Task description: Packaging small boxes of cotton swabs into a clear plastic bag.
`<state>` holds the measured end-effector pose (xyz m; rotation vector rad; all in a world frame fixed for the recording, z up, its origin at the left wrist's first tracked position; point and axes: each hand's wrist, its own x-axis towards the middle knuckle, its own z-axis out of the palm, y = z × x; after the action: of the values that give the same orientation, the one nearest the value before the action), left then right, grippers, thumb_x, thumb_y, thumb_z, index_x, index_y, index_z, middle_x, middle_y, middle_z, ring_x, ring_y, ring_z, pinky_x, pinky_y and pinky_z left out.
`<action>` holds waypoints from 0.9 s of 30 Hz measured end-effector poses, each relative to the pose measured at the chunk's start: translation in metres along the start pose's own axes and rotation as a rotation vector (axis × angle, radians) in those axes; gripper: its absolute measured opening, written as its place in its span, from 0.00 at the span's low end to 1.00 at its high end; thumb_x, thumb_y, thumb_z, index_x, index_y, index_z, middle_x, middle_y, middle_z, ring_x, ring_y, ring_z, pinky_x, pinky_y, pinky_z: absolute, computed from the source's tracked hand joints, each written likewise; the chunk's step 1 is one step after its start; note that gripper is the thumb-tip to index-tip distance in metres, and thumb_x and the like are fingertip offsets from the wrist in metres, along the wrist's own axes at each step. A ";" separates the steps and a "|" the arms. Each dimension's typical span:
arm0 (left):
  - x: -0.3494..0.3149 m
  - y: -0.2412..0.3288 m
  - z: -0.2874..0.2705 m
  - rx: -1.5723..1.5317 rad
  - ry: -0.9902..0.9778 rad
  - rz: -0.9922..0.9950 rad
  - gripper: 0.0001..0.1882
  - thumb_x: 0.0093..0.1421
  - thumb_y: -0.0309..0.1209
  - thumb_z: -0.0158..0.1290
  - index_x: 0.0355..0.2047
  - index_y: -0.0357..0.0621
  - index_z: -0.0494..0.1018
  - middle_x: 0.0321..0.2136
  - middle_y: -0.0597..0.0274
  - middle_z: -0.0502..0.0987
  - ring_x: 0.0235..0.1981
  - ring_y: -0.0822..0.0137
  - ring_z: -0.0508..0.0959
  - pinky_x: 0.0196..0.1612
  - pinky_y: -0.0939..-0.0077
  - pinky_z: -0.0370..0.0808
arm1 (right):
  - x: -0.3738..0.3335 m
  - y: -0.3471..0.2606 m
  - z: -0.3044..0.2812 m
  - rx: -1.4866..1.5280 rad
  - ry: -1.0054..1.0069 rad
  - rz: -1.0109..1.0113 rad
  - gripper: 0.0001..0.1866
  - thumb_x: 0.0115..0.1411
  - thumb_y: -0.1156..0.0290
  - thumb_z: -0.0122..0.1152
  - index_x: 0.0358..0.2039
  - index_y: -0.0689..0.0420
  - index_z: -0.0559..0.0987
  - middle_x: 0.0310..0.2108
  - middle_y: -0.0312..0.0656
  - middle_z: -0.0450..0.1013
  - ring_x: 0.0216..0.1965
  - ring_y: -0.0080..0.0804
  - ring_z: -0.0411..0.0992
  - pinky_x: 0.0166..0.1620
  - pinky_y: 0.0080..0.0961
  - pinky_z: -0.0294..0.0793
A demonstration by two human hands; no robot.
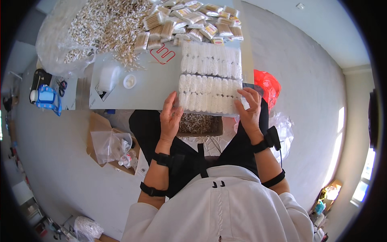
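Observation:
A clear-wrapped block of cotton swab packs (209, 85), stood on end in neat rows with white tips facing up, rests at the table's near right edge. My left hand (171, 119) grips its near left corner, fingers bent against the side. At the near right corner my right hand (250, 109) has its thumb and fingers curled against the block. Beyond it lie several small flat cotton swab packs (195, 20) in a loose pile. To their left spreads a big heap of loose cotton swabs (109, 28).
A plastic bag (60, 44) lies around the heap. On the table (149, 90) sits a small round white container (129, 81). A box of loose swabs (199, 124) stands below the near edge, with an open carton (115, 149) to the left and a red bag (268, 88) at right.

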<state>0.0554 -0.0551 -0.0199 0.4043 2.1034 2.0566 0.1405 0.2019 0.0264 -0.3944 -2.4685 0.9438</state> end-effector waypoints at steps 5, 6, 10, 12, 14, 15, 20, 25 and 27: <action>0.005 -0.002 0.020 0.022 0.085 -0.028 0.27 0.65 0.30 0.50 0.62 0.35 0.58 0.56 0.53 0.69 0.55 0.66 0.70 0.56 0.73 0.67 | -0.013 0.016 -0.011 0.306 -0.041 0.264 0.18 0.49 0.74 0.64 0.43 0.55 0.79 0.45 0.43 0.70 0.49 0.40 0.65 0.55 0.33 0.64; 0.008 0.000 0.024 0.021 0.136 -0.040 0.26 0.66 0.30 0.49 0.62 0.35 0.58 0.56 0.53 0.69 0.55 0.66 0.69 0.57 0.74 0.66 | -0.013 0.016 -0.011 0.311 -0.032 0.271 0.18 0.49 0.74 0.64 0.43 0.55 0.79 0.45 0.43 0.70 0.49 0.40 0.65 0.55 0.33 0.64; 0.012 -0.007 0.032 0.008 0.152 -0.064 0.26 0.67 0.33 0.48 0.62 0.34 0.58 0.56 0.53 0.69 0.54 0.66 0.70 0.57 0.75 0.65 | -0.009 0.018 -0.012 0.289 -0.035 0.178 0.19 0.47 0.74 0.64 0.43 0.53 0.80 0.45 0.41 0.69 0.50 0.40 0.65 0.56 0.32 0.63; 0.012 -0.008 0.030 0.024 0.124 -0.040 0.26 0.68 0.36 0.45 0.62 0.33 0.58 0.56 0.52 0.68 0.53 0.66 0.70 0.57 0.75 0.65 | -0.006 0.022 -0.013 0.214 -0.038 0.126 0.19 0.47 0.74 0.64 0.43 0.52 0.80 0.45 0.41 0.69 0.50 0.40 0.65 0.56 0.32 0.63; 0.012 -0.002 0.033 0.008 0.114 -0.066 0.26 0.68 0.36 0.45 0.62 0.32 0.58 0.56 0.52 0.68 0.53 0.66 0.70 0.57 0.75 0.65 | -0.003 0.024 -0.014 0.173 -0.075 0.100 0.20 0.46 0.73 0.64 0.43 0.49 0.80 0.45 0.41 0.67 0.50 0.40 0.64 0.56 0.32 0.63; 0.012 0.001 0.034 -0.016 0.113 -0.091 0.27 0.68 0.37 0.44 0.61 0.32 0.58 0.56 0.53 0.68 0.53 0.67 0.69 0.56 0.75 0.65 | -0.002 0.025 -0.014 0.176 -0.069 0.109 0.20 0.46 0.73 0.64 0.43 0.49 0.80 0.45 0.41 0.67 0.50 0.40 0.64 0.56 0.32 0.63; 0.010 -0.003 0.036 0.022 0.149 -0.115 0.27 0.68 0.37 0.45 0.62 0.33 0.58 0.56 0.54 0.68 0.53 0.68 0.69 0.55 0.77 0.65 | -0.003 0.029 -0.010 0.206 -0.099 0.151 0.21 0.44 0.71 0.65 0.42 0.46 0.81 0.46 0.41 0.67 0.50 0.41 0.63 0.56 0.34 0.63; 0.010 -0.008 0.031 0.007 0.152 -0.121 0.28 0.68 0.37 0.45 0.63 0.34 0.57 0.57 0.55 0.67 0.53 0.69 0.69 0.55 0.77 0.65 | 0.004 0.029 -0.004 0.217 -0.063 0.090 0.22 0.41 0.71 0.66 0.41 0.45 0.81 0.48 0.40 0.66 0.52 0.41 0.63 0.57 0.36 0.63; 0.011 -0.006 0.032 0.030 0.113 -0.118 0.28 0.68 0.37 0.44 0.63 0.33 0.56 0.58 0.56 0.67 0.53 0.69 0.68 0.55 0.77 0.65 | 0.003 0.030 -0.002 0.205 -0.071 0.095 0.22 0.41 0.71 0.66 0.41 0.44 0.81 0.49 0.40 0.66 0.52 0.42 0.62 0.57 0.37 0.63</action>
<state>0.0542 -0.0217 -0.0257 0.1666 2.1676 2.0269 0.1425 0.2257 0.0083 -0.4174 -2.4036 1.2568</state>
